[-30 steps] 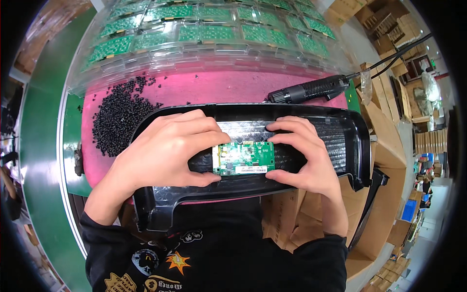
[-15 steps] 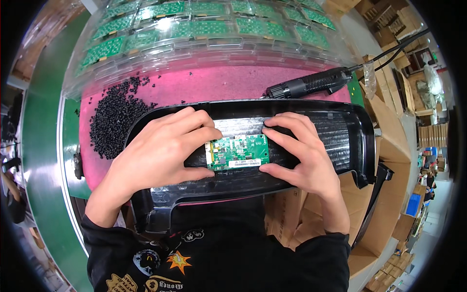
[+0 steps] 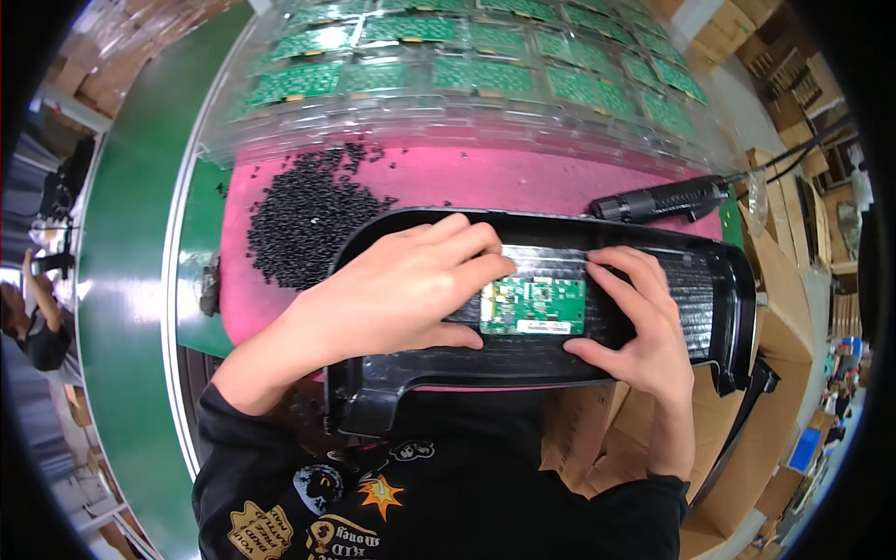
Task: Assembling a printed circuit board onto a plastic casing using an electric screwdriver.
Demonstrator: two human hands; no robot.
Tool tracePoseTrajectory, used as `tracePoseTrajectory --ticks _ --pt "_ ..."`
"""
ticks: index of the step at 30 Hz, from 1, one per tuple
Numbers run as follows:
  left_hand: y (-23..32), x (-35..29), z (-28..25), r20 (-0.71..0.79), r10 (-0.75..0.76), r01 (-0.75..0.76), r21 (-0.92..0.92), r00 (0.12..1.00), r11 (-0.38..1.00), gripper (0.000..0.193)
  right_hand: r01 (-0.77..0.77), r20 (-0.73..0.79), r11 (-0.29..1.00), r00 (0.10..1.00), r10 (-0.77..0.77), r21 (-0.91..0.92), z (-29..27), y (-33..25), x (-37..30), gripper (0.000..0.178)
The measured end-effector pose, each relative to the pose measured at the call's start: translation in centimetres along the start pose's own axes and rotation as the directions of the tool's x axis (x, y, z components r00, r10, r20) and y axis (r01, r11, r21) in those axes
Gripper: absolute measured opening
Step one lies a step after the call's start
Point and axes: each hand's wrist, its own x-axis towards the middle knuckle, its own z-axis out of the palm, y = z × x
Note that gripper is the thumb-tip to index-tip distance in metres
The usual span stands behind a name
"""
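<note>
A green circuit board (image 3: 537,303) with a white label along its near edge lies inside a long, shallow black plastic housing (image 3: 429,369). My left hand (image 3: 411,280) curls its fingers and thumb around the board's left end, covering part of the housing's left side. At the opposite end, my right hand (image 3: 649,322) has fingertips by the far corner and the thumb by the near corner. Between them the two hands hold the board by its ends. Whatever is under the board is hidden.
A heap of small black screws (image 3: 303,224) lies on the pink mat (image 3: 495,187). Beyond the housing rests a black electric screwdriver (image 3: 663,199) with its cord. Stacked clear trays (image 3: 401,121) hold several green boards. To the right is an open cardboard box (image 3: 793,345); another person (image 3: 42,317) is at far left.
The view has shifted, so the hands, housing and mat appear farther right. Both hands remain at the board's ends, and the board still lies within the housing.
</note>
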Motion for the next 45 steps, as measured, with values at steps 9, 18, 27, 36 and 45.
tracePoseTrajectory --ticks 9,18,27,36,45 --pt "-3.5 -3.9 -4.7 -0.338 -0.295 0.369 0.176 0.894 0.913 0.035 -0.476 -0.458 0.811 0.837 0.299 -0.341 -5.3 4.9 0.6 0.035" --pt "-5.3 -4.1 -4.1 -0.208 -0.359 0.393 0.156 0.91 0.906 0.021 -0.531 -0.184 0.81 0.795 0.578 0.249 -8.4 10.8 3.5 0.025" --pt "-5.8 -3.8 -3.9 -0.327 -0.344 0.391 0.09 0.88 0.916 0.015 0.038 -0.186 0.285 0.838 0.514 0.958 -2.5 2.7 8.5 0.03" --pt "-2.5 -2.2 -4.2 -0.43 -0.257 0.144 -0.279 0.866 0.95 0.013 0.406 -0.29 -0.147 0.822 0.49 0.902 -2.1 -3.6 8.8 0.04" --pt "-0.3 -1.3 -2.2 -0.448 -0.019 -0.193 -0.423 0.894 0.885 0.014 0.415 -0.293 -0.175 0.83 0.474 0.893 -0.3 -7.8 8.6 0.037"
